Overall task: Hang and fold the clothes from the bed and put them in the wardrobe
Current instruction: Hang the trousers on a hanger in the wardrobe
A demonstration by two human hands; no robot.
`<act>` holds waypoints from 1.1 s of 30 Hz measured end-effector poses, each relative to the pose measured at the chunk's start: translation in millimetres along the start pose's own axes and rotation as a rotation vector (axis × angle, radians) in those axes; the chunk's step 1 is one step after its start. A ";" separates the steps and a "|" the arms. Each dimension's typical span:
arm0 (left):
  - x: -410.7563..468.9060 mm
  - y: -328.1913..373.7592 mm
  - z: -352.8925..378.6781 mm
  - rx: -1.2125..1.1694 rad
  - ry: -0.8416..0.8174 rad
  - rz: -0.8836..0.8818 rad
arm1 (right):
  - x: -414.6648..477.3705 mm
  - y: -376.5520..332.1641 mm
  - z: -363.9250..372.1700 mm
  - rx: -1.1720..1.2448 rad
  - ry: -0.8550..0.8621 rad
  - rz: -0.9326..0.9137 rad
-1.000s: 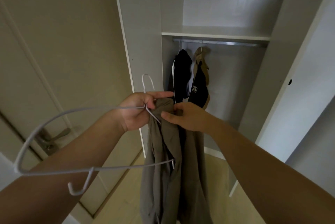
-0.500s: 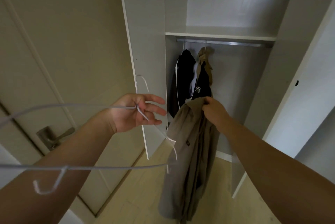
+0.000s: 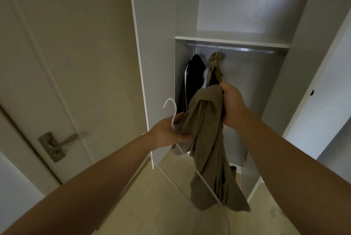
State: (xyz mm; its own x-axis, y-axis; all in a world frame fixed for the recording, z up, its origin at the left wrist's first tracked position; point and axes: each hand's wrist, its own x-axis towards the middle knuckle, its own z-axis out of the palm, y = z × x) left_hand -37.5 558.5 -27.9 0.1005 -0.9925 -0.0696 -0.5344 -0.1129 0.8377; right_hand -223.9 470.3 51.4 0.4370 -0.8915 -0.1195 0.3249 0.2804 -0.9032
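Two bare hands are working in front of the open wardrobe (image 3: 303,25), both raised level with its lower compartment. The right hand (image 3: 232,105) is gripping the bunched top of an olive-brown garment (image 3: 207,143), its fingers curled tight round the cloth. The rest of the garment is hanging down in loose folds above the pale wooden floor (image 3: 152,206). The left hand (image 3: 167,132) is holding a white wire hanger (image 3: 199,175) at the neck, fingers closed round the wire. Their tips are lying against or behind the garment's left edge, and I cannot tell which. The hanger's hook is pointing up above the left hand, while its body is slanting down in front of the garment toward the bottom edge of the view. Garment and hanger are both outside the wardrobe, just in front of its opening.

Inside, under the shelf (image 3: 231,41), two pieces are hanging at the left end of the metal rail (image 3: 247,49). A black garment (image 3: 193,75) is hanging nearest the left wall, and a khaki garment (image 3: 214,63) is hanging just beside it, its lower part hidden behind the right hand. The wardrobe's left door (image 3: 153,44) is standing open, its edge toward the camera. Left of it, a closed room door (image 3: 66,63) is showing a metal lever handle (image 3: 62,140).
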 end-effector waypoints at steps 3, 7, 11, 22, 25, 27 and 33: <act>9.2 6.6 6.5 -0.007 0.017 0.040 | -1.8 -6.3 3.7 -0.028 -0.015 0.011; 25.1 15.6 -14.9 -0.105 0.348 -0.037 | 3.5 -15.2 -9.4 -0.857 0.160 -0.195; 29.3 29.1 -52.4 -0.168 0.450 -0.017 | 8.1 -12.5 -28.7 -1.258 0.136 -0.229; 22.4 48.1 -77.5 -0.176 0.504 0.043 | 15.2 5.7 -26.4 -0.473 -0.001 -0.029; 19.9 46.7 -83.6 -0.181 0.536 0.001 | 20.2 5.4 -15.7 -0.633 -0.076 -0.055; 16.7 47.2 -85.1 -0.211 0.554 -0.022 | 17.4 7.2 -7.9 -1.075 -0.209 -0.167; 6.8 56.0 -88.1 -0.362 0.493 0.031 | 22.9 21.6 -11.5 -1.672 0.090 -0.433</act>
State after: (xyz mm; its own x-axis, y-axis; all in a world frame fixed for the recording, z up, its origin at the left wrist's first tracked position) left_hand 7.1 549.6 66.2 0.5117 -0.8470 0.1443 -0.2333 0.0246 0.9721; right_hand -216.5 451.8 24.5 0.4963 -0.8284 0.2596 -0.7812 -0.5566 -0.2827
